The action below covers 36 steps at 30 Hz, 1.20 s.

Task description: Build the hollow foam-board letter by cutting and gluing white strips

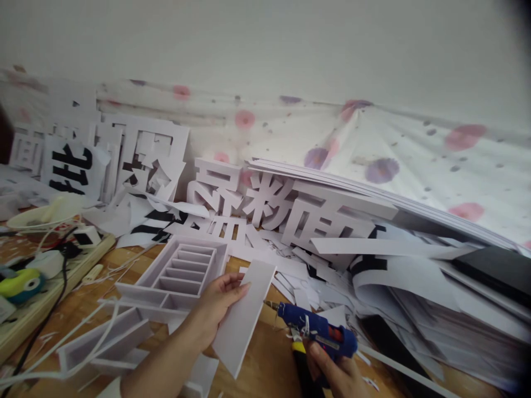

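Observation:
My left hand (pixel 222 301) is closed on a flat white foam board strip (pixel 245 320), which is tilted above the wooden table, thumb on its face. My right hand (pixel 332 373) grips a blue hot glue gun (pixel 317 329) by its handle. The gun's nozzle points left and is at the strip's right edge; whether it touches cannot be told. A white glue stick trails from the gun's back. Beside my left hand lies a white box-like foam board character (pixel 176 265) with raised walls and several inner bars.
White cut-out characters (pixel 271 202) lean along the back in front of a flowered plastic sheet (pixel 415 143). Scraps and paper (pixel 415 309) pile up at right. A power strip (pixel 83 276) with plugs and cables lies left. A yellow-and-black tool (pixel 301 359) lies near the gun.

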Each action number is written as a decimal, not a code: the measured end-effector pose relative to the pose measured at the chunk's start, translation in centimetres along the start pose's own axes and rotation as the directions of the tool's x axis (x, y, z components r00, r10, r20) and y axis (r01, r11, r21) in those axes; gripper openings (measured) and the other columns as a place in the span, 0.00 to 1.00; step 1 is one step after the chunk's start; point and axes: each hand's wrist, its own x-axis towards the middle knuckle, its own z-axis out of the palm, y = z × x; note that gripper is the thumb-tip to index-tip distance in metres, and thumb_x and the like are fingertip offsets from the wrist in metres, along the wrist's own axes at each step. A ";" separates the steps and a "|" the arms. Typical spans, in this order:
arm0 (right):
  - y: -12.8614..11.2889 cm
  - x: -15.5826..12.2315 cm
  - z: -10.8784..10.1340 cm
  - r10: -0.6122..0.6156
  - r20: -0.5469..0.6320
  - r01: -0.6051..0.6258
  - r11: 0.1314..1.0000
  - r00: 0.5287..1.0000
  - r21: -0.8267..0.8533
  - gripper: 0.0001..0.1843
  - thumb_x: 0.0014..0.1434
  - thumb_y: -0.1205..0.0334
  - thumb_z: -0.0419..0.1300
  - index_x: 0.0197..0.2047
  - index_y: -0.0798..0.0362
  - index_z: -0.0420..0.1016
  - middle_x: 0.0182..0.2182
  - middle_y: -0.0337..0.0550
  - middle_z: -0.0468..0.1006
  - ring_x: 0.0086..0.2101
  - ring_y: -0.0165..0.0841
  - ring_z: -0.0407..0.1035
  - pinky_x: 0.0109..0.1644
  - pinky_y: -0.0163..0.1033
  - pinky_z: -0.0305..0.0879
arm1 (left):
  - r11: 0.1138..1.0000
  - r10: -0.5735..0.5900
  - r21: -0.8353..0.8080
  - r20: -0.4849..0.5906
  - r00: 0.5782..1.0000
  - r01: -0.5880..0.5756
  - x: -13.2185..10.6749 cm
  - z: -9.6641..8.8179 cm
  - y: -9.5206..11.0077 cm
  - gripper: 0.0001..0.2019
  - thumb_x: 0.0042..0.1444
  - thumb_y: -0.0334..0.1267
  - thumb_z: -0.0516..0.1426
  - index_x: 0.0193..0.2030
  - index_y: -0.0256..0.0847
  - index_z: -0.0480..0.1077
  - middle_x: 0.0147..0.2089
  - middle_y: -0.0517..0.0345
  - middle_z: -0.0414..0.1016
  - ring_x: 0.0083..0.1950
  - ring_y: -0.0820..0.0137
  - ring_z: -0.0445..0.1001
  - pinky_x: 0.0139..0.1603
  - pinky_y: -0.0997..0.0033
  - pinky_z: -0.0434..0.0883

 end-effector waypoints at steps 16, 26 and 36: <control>-0.5 0.2 0.2 -0.113 -0.059 0.114 0.993 0.992 0.012 0.30 0.42 0.31 0.60 0.16 0.52 0.66 0.16 0.39 0.66 0.20 0.30 0.58 0.26 0.36 0.58 | 0.999 -0.006 0.035 0.056 0.998 0.004 -0.1 -0.1 -0.1 0.21 0.31 0.39 0.71 0.35 0.37 0.74 0.31 0.58 0.80 0.33 0.70 0.75 0.35 0.74 0.69; -0.6 0.4 0.3 -0.104 -0.022 0.100 0.987 0.994 -0.123 0.34 0.45 0.26 0.51 0.15 0.50 0.61 0.15 0.38 0.61 0.21 0.31 0.55 0.29 0.38 0.55 | 0.998 0.010 0.066 0.052 0.999 -0.013 0.0 -0.2 -0.2 0.20 0.33 0.39 0.70 0.35 0.38 0.74 0.35 0.54 0.80 0.37 0.65 0.76 0.39 0.69 0.70; 0.3 1.0 0.0 -0.202 0.016 0.202 0.978 0.979 -0.046 0.28 0.54 0.34 0.52 0.20 0.51 0.60 0.17 0.36 0.64 0.20 0.29 0.57 0.27 0.37 0.52 | 0.999 0.005 0.038 0.072 0.997 -0.007 0.0 -0.3 -0.5 0.22 0.30 0.40 0.71 0.35 0.39 0.74 0.32 0.60 0.79 0.34 0.71 0.75 0.37 0.74 0.68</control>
